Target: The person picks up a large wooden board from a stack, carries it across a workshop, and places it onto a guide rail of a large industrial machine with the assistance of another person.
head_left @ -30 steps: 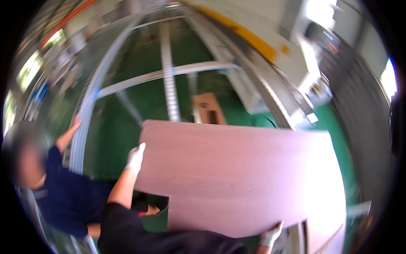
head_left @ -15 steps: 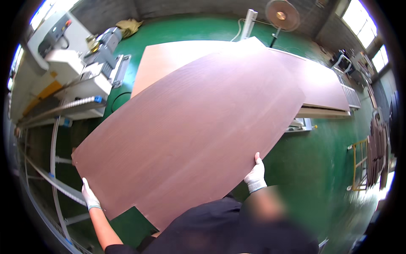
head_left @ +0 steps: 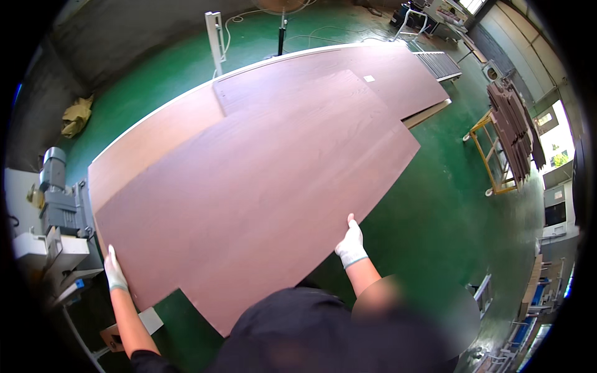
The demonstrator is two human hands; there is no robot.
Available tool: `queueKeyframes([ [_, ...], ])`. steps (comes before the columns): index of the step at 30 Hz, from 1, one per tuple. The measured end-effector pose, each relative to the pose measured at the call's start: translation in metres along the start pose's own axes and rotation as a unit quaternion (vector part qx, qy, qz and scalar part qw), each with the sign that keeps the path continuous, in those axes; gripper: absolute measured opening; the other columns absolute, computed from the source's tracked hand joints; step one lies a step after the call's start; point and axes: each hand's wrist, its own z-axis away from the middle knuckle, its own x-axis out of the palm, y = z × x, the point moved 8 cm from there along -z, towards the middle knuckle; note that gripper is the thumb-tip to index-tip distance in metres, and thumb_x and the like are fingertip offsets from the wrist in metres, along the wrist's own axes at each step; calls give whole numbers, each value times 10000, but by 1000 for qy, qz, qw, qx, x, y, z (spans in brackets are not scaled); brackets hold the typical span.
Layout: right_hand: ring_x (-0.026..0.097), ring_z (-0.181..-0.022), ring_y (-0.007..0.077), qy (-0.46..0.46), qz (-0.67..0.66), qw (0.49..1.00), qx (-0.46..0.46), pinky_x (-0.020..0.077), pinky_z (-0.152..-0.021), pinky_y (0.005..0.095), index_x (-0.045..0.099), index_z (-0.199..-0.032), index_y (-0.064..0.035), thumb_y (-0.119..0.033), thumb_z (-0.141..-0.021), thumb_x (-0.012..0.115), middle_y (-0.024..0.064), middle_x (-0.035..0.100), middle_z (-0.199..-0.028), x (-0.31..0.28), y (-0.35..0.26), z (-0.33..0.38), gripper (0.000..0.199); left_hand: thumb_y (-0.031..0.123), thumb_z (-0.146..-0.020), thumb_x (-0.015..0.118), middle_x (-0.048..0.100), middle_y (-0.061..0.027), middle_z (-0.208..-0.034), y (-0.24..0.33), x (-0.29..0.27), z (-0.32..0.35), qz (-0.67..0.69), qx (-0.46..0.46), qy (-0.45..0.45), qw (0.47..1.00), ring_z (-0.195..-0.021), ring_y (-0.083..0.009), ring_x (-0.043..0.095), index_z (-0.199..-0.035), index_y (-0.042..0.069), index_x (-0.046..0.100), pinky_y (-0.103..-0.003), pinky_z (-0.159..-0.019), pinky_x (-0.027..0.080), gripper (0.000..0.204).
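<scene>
Half a second on, the view has swung rightward: the grey motor (head_left: 55,189), earlier farther right and well beyond the left hand, now sits near the left edge, up and left of that hand; the crumpled olive cloth (head_left: 77,116) lies farther off past it. Left hand (head_left: 115,272), white-gloved, is clamped on the left edge of the large brown panel (head_left: 255,199), thumb showing along the rim, other fingers hidden; same hold as before. Just below that wrist a cardboard box (head_left: 112,339) has come into sight. Panel spans the gap between the hands and stretches away from both, its notched corner right of the left hand. Ahead of the left hand, a paler board (head_left: 158,137) runs out from under the panel's outline, more of its left side covered than before; whether the two touch, cannot tell. Beyond the right hand, another brown board (head_left: 404,78) now shows a small white patch (head_left: 369,78). Right hand (head_left: 351,242), also gloved, is clamped on the panel's near right edge, thumb up, fingers hidden underneath. Well right of it, the yellow trolley (head_left: 491,158) with its brown strips (head_left: 513,127) appears farther inward than before.
</scene>
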Motion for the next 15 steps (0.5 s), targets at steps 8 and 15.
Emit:
queueKeyframes([
  [8,573,-1222,352,118,69,970,-203,474,-1054,546,563,-1295,21,-257,-1002,629,187,590,-1345,116,-242,-156,410,439,-1005,596,626,-242,-1206,135,313,-142,-286,179,-3,941,-1056,-326,620,-1307,-62,563,-393,-1009,475,586],
  [15,301,-1488,328,206,840,237,-441,252,-1184,592,388,-1545,-177,-304,-994,527,116,330,-1617,186,-357,-270,582,604,-963,548,284,-315,-1584,30,628,-69,-543,145,-64,824,-1475,-475,274,-1605,126,273,-516,-1218,247,846],
])
